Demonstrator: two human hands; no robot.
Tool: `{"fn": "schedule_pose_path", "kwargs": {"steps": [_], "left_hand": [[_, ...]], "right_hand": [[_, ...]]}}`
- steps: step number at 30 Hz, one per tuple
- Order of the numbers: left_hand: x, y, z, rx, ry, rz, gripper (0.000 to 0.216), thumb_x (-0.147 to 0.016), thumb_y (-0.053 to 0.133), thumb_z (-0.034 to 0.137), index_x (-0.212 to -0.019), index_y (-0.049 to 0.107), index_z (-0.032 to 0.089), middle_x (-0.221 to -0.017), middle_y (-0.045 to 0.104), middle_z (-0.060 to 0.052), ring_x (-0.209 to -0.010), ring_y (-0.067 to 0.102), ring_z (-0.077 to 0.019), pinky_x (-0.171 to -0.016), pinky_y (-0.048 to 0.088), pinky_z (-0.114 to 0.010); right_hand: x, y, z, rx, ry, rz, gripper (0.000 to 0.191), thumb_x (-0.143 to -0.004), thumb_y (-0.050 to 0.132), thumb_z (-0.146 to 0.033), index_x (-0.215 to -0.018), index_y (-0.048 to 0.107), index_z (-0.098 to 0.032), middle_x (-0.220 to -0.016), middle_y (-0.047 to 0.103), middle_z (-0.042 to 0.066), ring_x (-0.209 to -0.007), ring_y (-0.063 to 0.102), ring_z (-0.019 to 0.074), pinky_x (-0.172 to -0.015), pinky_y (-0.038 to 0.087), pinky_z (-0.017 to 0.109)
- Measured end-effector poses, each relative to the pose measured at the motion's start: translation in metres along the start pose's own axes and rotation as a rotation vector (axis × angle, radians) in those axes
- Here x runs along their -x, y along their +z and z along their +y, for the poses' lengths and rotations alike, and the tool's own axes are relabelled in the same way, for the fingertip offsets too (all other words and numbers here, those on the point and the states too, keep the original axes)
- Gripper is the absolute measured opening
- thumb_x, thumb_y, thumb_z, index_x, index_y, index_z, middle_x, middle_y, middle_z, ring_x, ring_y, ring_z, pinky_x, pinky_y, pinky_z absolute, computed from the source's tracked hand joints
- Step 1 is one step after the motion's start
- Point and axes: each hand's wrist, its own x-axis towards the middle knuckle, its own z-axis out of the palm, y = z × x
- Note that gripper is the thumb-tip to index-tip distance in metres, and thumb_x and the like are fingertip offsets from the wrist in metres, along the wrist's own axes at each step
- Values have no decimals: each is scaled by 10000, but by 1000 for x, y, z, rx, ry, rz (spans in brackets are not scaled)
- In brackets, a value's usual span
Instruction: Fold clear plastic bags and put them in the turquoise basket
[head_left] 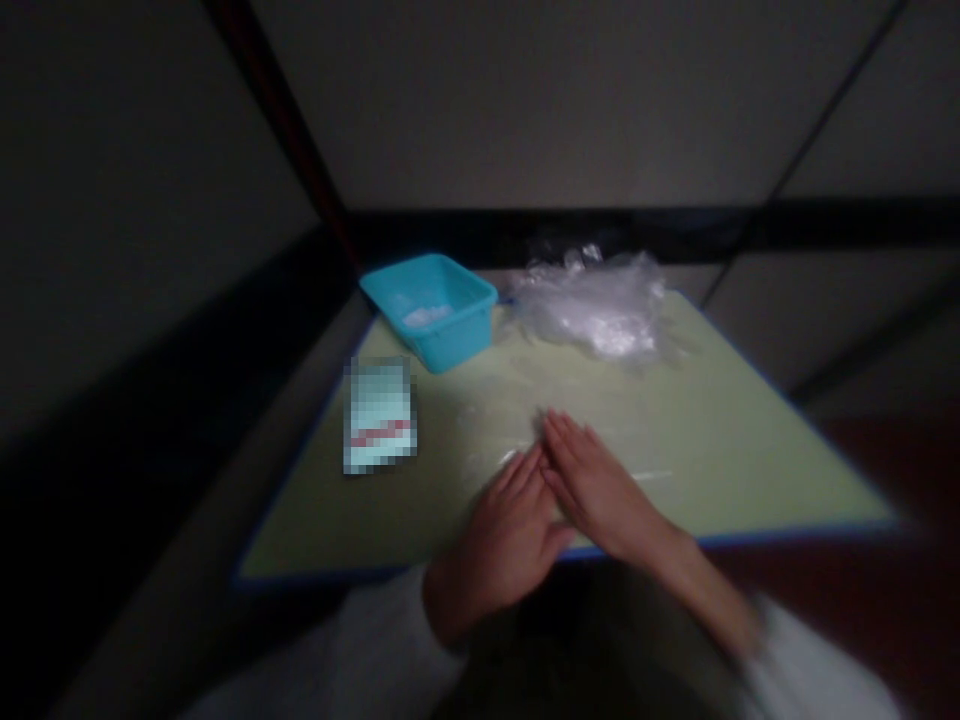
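Observation:
My left hand (pixel 504 535) and my right hand (pixel 592 485) lie flat side by side on the pale green table (pixel 735 440), fingers stretched out and pointing away from me, their inner edges touching. A thin clear plastic sheet (pixel 510 452) seems to lie under the fingertips, though it is faint and blurred. Neither hand grips anything.
A turquoise plastic tub (pixel 435 310) with something white in it stands at the far left. A heap of crumpled clear plastic bags (pixel 600 305) lies at the far middle. A small light card or packet (pixel 379 413) rests at the left. The table has a blue edge; surroundings are dark.

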Motion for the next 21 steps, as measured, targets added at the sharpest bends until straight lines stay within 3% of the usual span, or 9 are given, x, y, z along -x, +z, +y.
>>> {"fn": "schedule_pose_path", "kwargs": {"steps": [7,14,21], "left_hand": [[3,1,0,-37,16,-3,671,-893,472,423,-1427,264,75,-1529,221,-173,-1427,174,-264,-1155,250,-434],[4,0,-1,-34,18,10,665,-904,447,445,-1435,255,93,-1537,207,-156,-1427,175,-265,-1149,263,-432],[3,0,-2,-44,22,2,663,-917,423,454,-1444,239,96,-1540,200,-149,-1427,178,-261,-1151,263,-421]], "right_hand": [[17,-1,24,137,40,-32,619,-969,292,-470,-1436,336,-66,-1496,305,178,-1396,252,271,-1125,263,470],[43,-14,59,191,40,6,648,-967,308,-480,-1508,110,-182,-1523,266,117,-1398,246,260,-1122,259,476],[66,-26,88,251,92,10,653,-969,290,-486,-1510,34,-226,-1536,238,96,-1400,239,256,-1113,273,479]]}}
